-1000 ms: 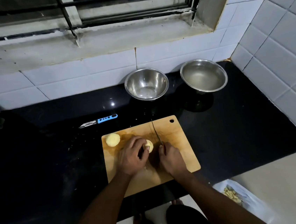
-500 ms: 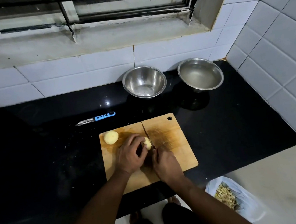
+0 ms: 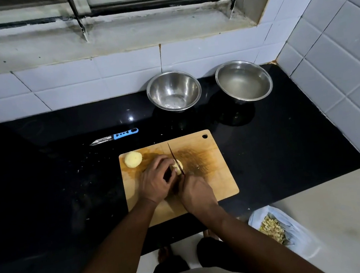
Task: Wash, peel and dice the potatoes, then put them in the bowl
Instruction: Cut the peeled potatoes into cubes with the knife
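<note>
Dicing is judged to be the step in hand: a peeled potato piece [image 3: 179,166] is steadied on the cutting board [image 3: 213,184] by the left hand [image 3: 157,180], whose fingers are curled over it, while the knife [image 3: 175,159] is gripped by the right hand [image 3: 195,193], its handle hidden inside the closed fingers. The blade is set across the piece, just beside the left fingertips. A second peeled potato [image 3: 133,159] is left near the board's far left corner. Two steel bowls are stood against the tiled wall, well apart from the board: the nearer bowl [image 3: 173,90] seems to hold nothing, and the right-hand bowl [image 3: 244,81] appears to hold water.

Risk is judged to lie chiefly in the closeness of blade and fingertips; a slip on the rounded, wet piece could bring the edge onto a finger, or the piece could roll off the board onto the tabletop [image 3: 286,138]. The loose potato could likewise be knocked by the left wrist.

No brand, label or writing can be read; only cut-out shapes are seen on the blue peeler [image 3: 116,136].
</note>
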The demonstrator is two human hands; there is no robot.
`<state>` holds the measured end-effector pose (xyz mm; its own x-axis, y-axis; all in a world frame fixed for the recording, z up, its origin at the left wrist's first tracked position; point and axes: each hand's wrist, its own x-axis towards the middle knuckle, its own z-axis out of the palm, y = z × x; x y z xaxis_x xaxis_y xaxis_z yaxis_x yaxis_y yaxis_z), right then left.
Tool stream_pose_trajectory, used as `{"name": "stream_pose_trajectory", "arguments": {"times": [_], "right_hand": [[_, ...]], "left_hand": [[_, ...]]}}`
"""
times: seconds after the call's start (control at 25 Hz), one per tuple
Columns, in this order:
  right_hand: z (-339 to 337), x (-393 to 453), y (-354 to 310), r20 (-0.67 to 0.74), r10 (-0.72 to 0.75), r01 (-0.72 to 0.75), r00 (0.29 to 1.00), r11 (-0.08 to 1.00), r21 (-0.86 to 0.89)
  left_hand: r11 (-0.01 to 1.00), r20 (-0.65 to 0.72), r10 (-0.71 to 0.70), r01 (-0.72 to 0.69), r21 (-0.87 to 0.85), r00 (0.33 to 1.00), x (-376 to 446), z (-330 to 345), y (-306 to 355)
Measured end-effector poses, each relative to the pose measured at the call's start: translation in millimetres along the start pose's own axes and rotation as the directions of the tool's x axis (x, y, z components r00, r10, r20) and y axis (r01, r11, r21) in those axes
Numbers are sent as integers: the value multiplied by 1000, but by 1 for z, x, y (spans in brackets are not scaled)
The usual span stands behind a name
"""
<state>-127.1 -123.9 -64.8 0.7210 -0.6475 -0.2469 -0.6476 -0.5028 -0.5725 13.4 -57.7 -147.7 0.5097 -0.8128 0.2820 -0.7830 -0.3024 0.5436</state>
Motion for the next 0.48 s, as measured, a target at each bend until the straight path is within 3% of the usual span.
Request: {"name": "stream_pose_trajectory", "arguments": {"times": [0.48], "right_hand": [[-4, -1, -2, 4, 6, -6, 1000, 999, -52]], "left_hand": [[999, -17, -2, 3, 37, 1000, 1, 0, 2]]}}
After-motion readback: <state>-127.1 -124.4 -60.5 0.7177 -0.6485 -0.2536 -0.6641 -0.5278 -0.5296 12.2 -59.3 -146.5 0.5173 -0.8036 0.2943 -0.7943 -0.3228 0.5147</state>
